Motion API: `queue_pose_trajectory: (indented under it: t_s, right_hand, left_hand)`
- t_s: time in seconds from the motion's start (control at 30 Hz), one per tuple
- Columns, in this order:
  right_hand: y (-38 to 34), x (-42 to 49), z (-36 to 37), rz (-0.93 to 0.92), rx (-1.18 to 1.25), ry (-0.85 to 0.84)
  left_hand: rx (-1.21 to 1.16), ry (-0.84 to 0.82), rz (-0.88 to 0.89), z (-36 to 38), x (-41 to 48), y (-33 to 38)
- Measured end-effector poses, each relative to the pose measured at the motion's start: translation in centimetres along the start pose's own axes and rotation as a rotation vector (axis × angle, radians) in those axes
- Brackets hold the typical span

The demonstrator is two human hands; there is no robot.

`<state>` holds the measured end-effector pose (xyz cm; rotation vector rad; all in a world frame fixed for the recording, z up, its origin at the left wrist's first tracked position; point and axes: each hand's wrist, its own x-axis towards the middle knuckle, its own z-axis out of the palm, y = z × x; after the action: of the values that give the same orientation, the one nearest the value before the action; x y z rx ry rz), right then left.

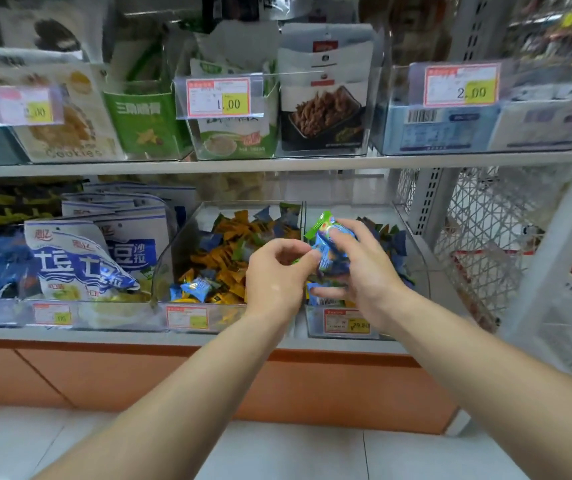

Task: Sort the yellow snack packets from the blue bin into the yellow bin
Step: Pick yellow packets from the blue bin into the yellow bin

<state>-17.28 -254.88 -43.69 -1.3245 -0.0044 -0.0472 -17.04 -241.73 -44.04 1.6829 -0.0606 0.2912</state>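
Fingers of my right hand [364, 271] are curled round a clutch of blue packets [329, 252], long axis running up and away, a green crimped end pointing up-left. My left hand [274, 278] pinches the clutch's near edge with thumb and forefinger, the other fingers tucked in. It all hangs just above the blue bin [412, 251], whose front my hands hide; the yellow packets [223, 261] I can see lie heaped in the yellow bin [170, 258] just left, a few blue ones mixed in, bagged snacks [97, 258] beyond.
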Motion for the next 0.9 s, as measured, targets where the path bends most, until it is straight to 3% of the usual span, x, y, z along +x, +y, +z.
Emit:
queue_pose_trajectory:
  t_s: [0.17, 0.23, 0.33, 0.4, 0.57, 0.63, 0.7, 0.8, 0.9]
  right_hand:
    - [1.3, -0.1, -1.1, 0.01, -0.015, -0.003]
    - [1.1, 0.6, -1.9, -0.032, -0.09, 0.07]
    - [0.1, 2.6, -3.1, -0.176, -0.416, 0.231]
    - [-0.5, 4.5, -3.4, -0.255, -0.695, 0.232]
    - [0.4, 9.1, -2.1, -0.303, -1.364, 0.076]
    - [1.2, 10.0, -1.9, -0.229, -1.649, 0.079]
    - [1.5, 10.0, -1.7, -0.235, -1.762, 0.148]
    - [1.1, 8.8, -0.6, -0.384, -1.699, 0.258]
    - [0.9, 6.9, 1.7, -0.484, -1.481, 0.128]
  left_hand:
    - [0.006, -0.09, -0.026, -0.1, -0.2, -1.1]
    - [0.049, -0.131, 0.018, -0.9, 0.6, -1.5]
    - [0.481, -0.123, 0.271, -4.3, 2.6, -2.3]
    - [0.757, -0.117, 0.335, -7.4, 3.8, -3.4]
    - [1.152, -0.145, 0.084, -13.3, 5.8, -6.6]
    - [1.147, -0.183, -0.002, -14.3, 6.0, -7.4]
    - [1.05, -0.156, -0.016, -14.7, 6.2, -7.8]
    - [0.895, -0.107, 0.005, -14.8, 6.1, -7.8]
    - [0.809, -0.067, 0.089, -14.9, 6.1, -7.1]
